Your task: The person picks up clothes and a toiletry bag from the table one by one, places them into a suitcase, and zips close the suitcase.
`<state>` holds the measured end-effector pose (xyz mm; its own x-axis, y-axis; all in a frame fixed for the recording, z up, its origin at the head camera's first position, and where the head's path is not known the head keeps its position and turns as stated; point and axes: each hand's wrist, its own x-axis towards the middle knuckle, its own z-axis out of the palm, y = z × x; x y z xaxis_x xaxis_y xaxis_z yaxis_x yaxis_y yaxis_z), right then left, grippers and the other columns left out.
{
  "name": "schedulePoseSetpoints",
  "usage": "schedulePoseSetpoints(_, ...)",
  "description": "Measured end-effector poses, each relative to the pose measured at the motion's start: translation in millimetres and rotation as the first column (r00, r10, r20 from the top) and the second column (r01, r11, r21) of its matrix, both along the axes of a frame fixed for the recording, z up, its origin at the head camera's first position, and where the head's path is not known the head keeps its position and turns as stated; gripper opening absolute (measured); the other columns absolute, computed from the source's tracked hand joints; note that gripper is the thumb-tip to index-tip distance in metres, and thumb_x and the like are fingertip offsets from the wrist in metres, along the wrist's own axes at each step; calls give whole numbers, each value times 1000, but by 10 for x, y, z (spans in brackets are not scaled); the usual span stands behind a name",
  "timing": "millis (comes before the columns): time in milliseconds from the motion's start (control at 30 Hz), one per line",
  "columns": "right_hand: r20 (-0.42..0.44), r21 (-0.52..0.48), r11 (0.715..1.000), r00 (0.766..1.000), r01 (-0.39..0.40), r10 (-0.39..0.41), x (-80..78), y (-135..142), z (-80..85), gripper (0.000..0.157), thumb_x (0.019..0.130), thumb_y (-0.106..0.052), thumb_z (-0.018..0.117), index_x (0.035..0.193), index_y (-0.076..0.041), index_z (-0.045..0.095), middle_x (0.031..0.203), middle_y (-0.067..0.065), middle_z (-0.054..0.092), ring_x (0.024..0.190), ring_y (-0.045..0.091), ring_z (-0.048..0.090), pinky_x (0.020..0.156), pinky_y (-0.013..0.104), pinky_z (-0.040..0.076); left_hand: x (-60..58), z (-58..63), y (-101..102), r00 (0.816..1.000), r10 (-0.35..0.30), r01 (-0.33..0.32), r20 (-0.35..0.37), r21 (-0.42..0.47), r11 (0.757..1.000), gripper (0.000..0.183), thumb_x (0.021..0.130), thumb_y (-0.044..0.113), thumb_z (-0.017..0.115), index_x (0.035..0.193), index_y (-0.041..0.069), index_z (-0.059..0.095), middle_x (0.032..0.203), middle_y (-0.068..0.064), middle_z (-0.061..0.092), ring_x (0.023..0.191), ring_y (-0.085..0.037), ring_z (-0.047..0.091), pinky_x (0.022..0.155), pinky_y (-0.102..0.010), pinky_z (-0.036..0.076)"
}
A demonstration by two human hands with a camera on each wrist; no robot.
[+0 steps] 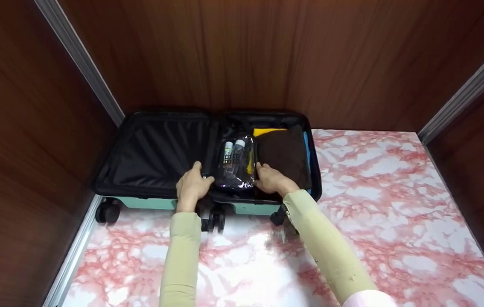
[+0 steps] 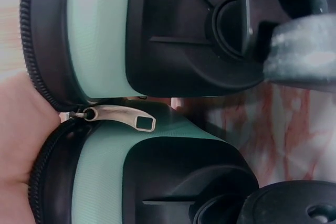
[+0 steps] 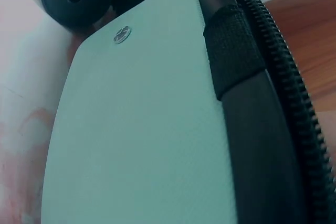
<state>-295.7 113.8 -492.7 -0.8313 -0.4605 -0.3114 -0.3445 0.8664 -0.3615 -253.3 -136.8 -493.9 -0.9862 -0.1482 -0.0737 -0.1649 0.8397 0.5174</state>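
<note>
A clear toiletry pouch (image 1: 235, 168) with dark lettering and white-capped bottles lies inside the right half of an opened suitcase (image 1: 257, 208). My right hand (image 1: 271, 179) touches the pouch's right edge, its fingers reaching down between the pouch and a folded dark brown cloth (image 1: 282, 151). On the middle seam of the case rests my left hand (image 1: 194, 186), fingers pointing forward and thumb out toward the pouch. In the left wrist view, part of that hand is beside the zipper pull (image 2: 123, 116), between the two mint-green shells. Only the case's side fills most of the right wrist view.
The suitcase's left half (image 1: 156, 149) shows a black lining. Yellow cloth (image 1: 267, 131) and a blue edge (image 1: 307, 147) show around the brown cloth. Black wheels (image 1: 107, 211) stick out in front. Wood-grain walls (image 1: 246, 55) stand behind and beside the marbled floor (image 1: 378, 192).
</note>
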Motion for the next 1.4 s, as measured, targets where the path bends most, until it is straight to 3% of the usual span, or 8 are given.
schedulePoseSetpoints(133, -1, -36, 999, 1000, 17, -17, 1, 12, -6, 69, 103, -17, 55, 156, 11, 22, 159, 26, 31, 146, 38, 30, 116, 44, 29, -9, -2, -1, 1000, 0, 0, -6, -4, 1000, 52, 93, 36, 66, 137, 12, 51, 127, -21, 64, 109, -44, 62, 90, -55, 46)
schedulePoseSetpoints(300, 14, -155, 985, 997, 72, -71, -5, 46, -20, 69, 101, -14, 59, 155, 11, 26, 156, 27, 36, 143, 37, 35, 116, 44, 29, -14, -8, -1, 1000, -4, 4, -3, 2, 1000, 58, 94, 36, 66, 144, 12, 49, 130, -20, 64, 109, -43, 62, 91, -55, 46)
schedulePoseSetpoints(467, 89, -285, 940, 982, 188, -169, 3, 85, -17, 70, 97, -12, 66, 156, 3, 30, 128, 22, 60, 113, 34, 60, 95, 44, 48, -14, -12, 3, 1000, -14, 14, -1, 7, 1000, 60, 95, 36, 65, 147, 11, 47, 130, -20, 64, 109, -44, 62, 92, -55, 46)
schedulePoseSetpoints(567, 107, -337, 912, 972, 232, -208, 14, 106, -12, 67, 96, -13, 69, 153, 0, 37, 115, 18, 65, 96, 31, 63, 83, 42, 51, -15, -11, 3, 1000, -15, 15, -3, 7, 1000, 61, 95, 36, 65, 147, 11, 47, 130, -21, 64, 110, -44, 62, 92, -56, 46)
schedulePoseSetpoints(733, 100, -386, 890, 970, 244, -222, 43, 139, 12, 55, 97, -16, 69, 145, 1, 49, 110, 17, 68, 86, 27, 67, 80, 41, 53, -13, -13, -4, 1000, -9, 9, 6, 5, 1000, 59, 94, 36, 65, 146, 12, 48, 131, -21, 63, 111, -44, 61, 92, -55, 46)
schedulePoseSetpoints(933, 91, -414, 873, 966, 257, -242, 67, 176, 45, 48, 98, -21, 69, 140, 0, 56, 107, 15, 69, 86, 26, 67, 82, 42, 53, -12, -6, -10, 1000, -11, 11, 9, 3, 1000, 61, 94, 36, 66, 147, 11, 47, 134, -20, 62, 113, -44, 61, 93, -55, 45)
schedulePoseSetpoints(1133, 23, -451, 859, 966, 241, -259, 93, 254, 71, 46, 98, -27, 68, 134, 0, 61, 103, 12, 69, 89, 27, 64, 84, 43, 50, -4, -2, -1, 1000, -5, 5, -9, -3, 1000, 57, 93, 37, 67, 141, 10, 50, 128, -20, 65, 110, -43, 62, 91, -55, 46)
schedulePoseSetpoints(1400, -76, -508, 825, 941, 248, -329, 126, 405, 153, 42, 95, -28, 71, 126, -1, 67, 100, 11, 71, 94, 28, 65, 91, 44, 48, -10, -12, -5, 1000, -9, 9, 6, 13, 1000, 55, 95, 37, 68, 140, 11, 50, 128, -20, 65, 108, -43, 63, 90, -55, 46)
